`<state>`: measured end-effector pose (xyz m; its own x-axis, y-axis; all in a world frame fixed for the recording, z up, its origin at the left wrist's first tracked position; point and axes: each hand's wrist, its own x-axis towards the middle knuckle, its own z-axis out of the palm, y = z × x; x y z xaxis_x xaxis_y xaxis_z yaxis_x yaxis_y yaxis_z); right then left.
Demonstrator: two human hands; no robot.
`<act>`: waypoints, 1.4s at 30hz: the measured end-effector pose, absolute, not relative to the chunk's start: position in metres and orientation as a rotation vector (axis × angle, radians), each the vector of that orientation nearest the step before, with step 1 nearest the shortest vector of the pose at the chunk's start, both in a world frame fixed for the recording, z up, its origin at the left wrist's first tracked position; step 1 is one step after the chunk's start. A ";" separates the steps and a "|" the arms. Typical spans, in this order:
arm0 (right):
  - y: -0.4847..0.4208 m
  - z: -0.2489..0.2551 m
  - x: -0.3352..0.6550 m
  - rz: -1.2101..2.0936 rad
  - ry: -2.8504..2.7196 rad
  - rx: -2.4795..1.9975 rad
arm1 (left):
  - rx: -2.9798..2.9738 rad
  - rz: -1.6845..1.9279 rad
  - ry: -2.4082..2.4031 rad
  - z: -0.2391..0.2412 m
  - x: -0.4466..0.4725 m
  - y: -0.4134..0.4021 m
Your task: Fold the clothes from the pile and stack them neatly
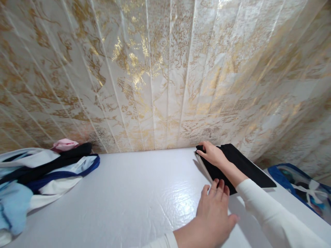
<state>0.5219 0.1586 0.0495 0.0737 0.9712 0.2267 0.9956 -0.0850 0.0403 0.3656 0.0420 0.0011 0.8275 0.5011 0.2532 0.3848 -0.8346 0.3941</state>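
A folded black garment (245, 165) lies flat on the white table (134, 193) at the right, close to the wall. My right hand (213, 154) rests on its far left corner, fingers curled over the edge. My left hand (213, 213) lies flat with fingers stretched out at the garment's near left corner, fingertips touching the black cloth. Both arms wear white sleeves.
A heap of clothes (38, 175) in white, blue, black and pink lies at the table's left end. A blue-rimmed bag (302, 189) with items inside sits beyond the table's right edge. A gold-veined marble-pattern wall (165, 69) rises right behind the table.
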 end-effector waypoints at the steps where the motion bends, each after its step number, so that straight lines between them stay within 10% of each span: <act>1: 0.165 0.051 0.513 -0.307 -2.039 -2.222 | 2.696 0.506 0.681 0.001 0.366 0.042; 42: 0.057 0.006 0.634 -0.227 -1.402 -2.513 | 2.709 0.582 0.864 0.014 0.369 0.055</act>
<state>0.6340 0.0568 0.0060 0.5236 0.8122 0.2572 0.8519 -0.5034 -0.1443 0.3687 0.0549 0.0144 0.7460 0.5954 0.2983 0.5003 -0.7967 0.3392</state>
